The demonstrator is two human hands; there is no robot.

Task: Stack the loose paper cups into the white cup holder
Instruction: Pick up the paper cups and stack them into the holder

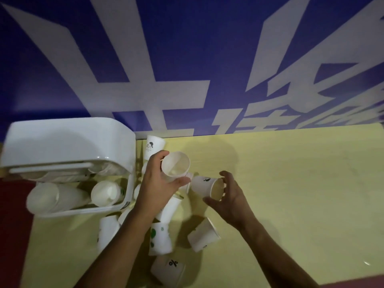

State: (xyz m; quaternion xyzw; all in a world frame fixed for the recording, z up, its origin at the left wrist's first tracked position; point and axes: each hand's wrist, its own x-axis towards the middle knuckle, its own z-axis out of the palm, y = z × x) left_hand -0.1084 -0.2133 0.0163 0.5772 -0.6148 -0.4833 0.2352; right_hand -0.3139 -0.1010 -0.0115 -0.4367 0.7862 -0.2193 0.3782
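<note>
My left hand (158,181) grips a white paper cup (176,166) above the table, its mouth facing me. My right hand (228,196) curls around a second cup (205,185) that lies on its side with a small dark print. The white cup holder (68,142) stands at the left; two stacks of cups (56,197) (106,193) lie in its lower tray. Several loose cups are scattered on the yellow table: one with green dots (160,239), one with a percent sign (168,269), a plain one (203,235), and one by the wall (153,145).
The yellow table (291,194) stretches to the right of the cups. A blue wall banner (187,59) with large white characters rises right behind the table. A dark red surface (12,225) borders the table at the left.
</note>
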